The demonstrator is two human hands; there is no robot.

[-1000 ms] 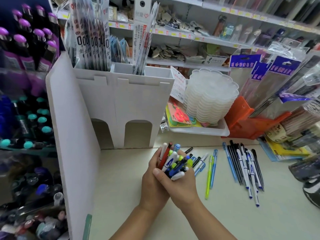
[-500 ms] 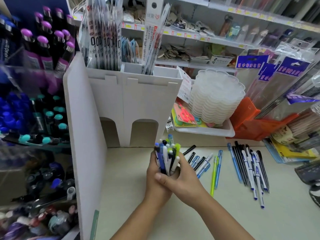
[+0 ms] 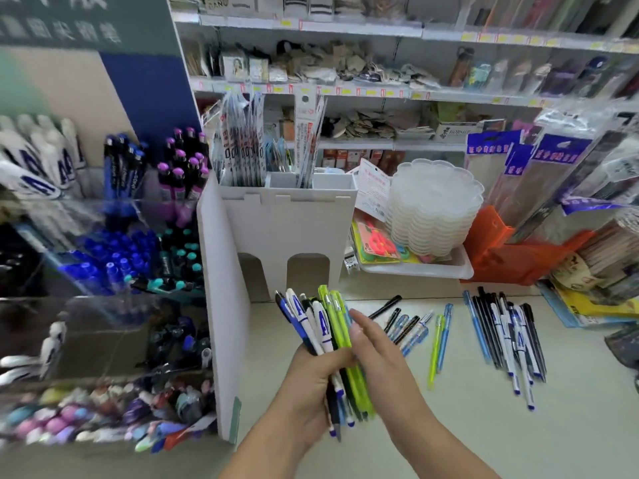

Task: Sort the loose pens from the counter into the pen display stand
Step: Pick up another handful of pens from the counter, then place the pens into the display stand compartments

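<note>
Pen display stand [image 3: 103, 271] on the left smears with motion blur, its lower pens just streaks; both forearms run off the bottom edge; the left hand [image 3: 307, 385] hides the middle of its pen bundle [image 3: 325, 326]; shelf packets [image 3: 345, 67] too blurred to read.

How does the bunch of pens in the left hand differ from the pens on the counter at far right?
The bunch is gripped by the left hand, fanned, tips down; the counter group lies flat, roughly parallel. The bunch includes lime-green pens; the counter group shows black, blue and white. Both hold white pens with blue markings.
</note>
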